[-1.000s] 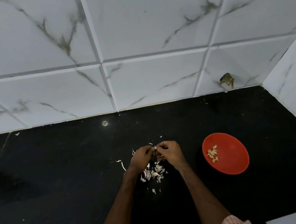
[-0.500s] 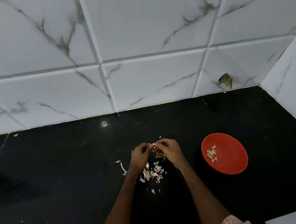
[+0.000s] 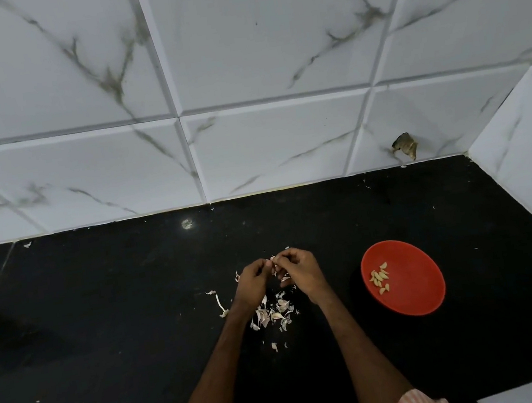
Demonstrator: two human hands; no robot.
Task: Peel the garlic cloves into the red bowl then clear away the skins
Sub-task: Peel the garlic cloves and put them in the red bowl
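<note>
Back wall (image 3: 271, 48): large white tiles, grey marble veining, bevelled edges, pale grout.
Side wall (image 3: 528, 150): same tile, meets the back wall in a corner at right.
Broken patch (image 3: 405, 150): brown, ragged, low on the back wall near that corner.
Worktop (image 3: 102, 307): black, polished, butting both walls.
Glint (image 3: 187, 224): small round light reflection on the worktop near the back wall.
Lighting: dim, even.

A glossy black surface (image 3: 88, 326) runs from the right hand (image 3: 301, 274) back to a wall (image 3: 238, 52) of white tiles veined grey. Beyond that hand and to its right, low on the wall, one tile has a brown chipped patch (image 3: 404, 147). A side wall (image 3: 528, 150) closes the corner further right. Beyond the left hand (image 3: 252, 284), a glint (image 3: 187, 224) lies on the surface.
</note>
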